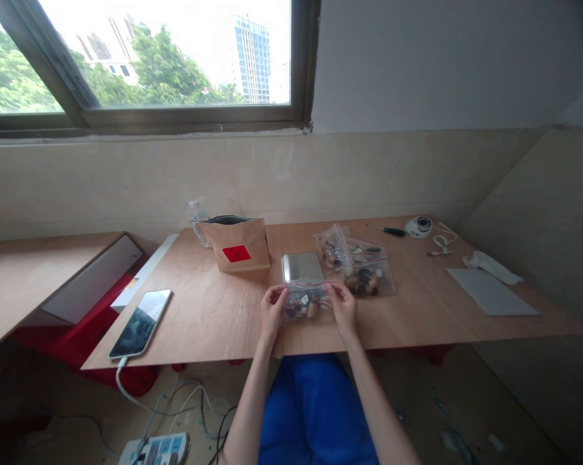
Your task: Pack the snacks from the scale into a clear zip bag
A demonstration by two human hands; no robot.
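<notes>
A clear zip bag [306, 307] with dried brown and dark pieces and a small white packet inside lies at the table's near side. My left hand [273, 309] pinches its upper left corner, and my right hand [343, 306] pinches the upper right corner. The red zip line runs between my fingers; I cannot tell whether it is sealed. Just behind the bag is a flat silver scale [303, 266]. To its right, several similar filled zip bags [366, 278] overlap in a pile. A brown paper pouch [243, 242] with a red label stands upright with its top open.
On the left, a phone [141, 324] is plugged into a white cable. Behind the pouch stands a plastic bottle [199, 223]. A screwdriver [392, 231], a white dome camera [418, 226], and a white sheet [492, 292] are at the right. A power strip [158, 449] sits below.
</notes>
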